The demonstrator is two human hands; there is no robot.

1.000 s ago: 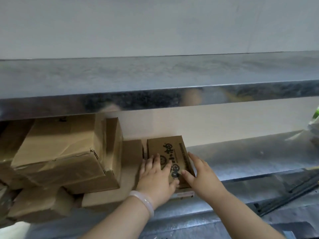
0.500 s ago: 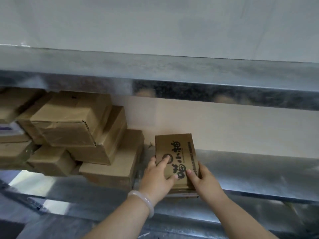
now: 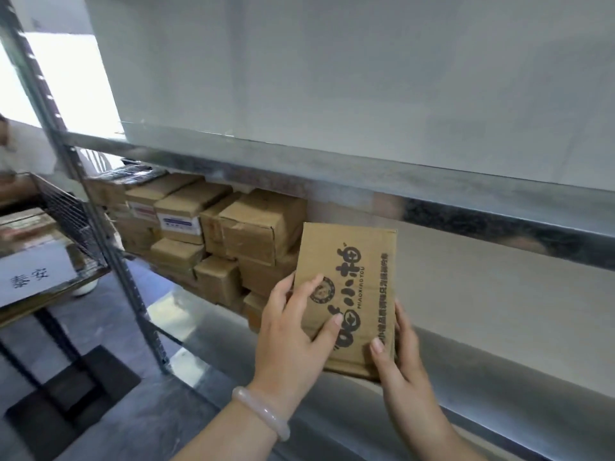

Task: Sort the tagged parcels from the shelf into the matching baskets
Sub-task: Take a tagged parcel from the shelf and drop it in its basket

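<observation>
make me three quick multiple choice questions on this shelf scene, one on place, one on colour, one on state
1. Where is the pile of boxes relative to the printed box?
A. to its left, on the shelf
B. stacked on top of it
C. on the floor

2. What colour is the print on the printed box?
A. red
B. black
C. green

3. How is the printed box held?
A. by the left hand and the right hand together
B. by one hand only
C. it lies untouched on the shelf

Answers:
1 A, the pile sits on the shelf to the left of the printed box.
2 B, the letters and the round logo are black on brown card.
3 A, a thumb of each hand lies on its face and the fingers wrap its edges.
</observation>
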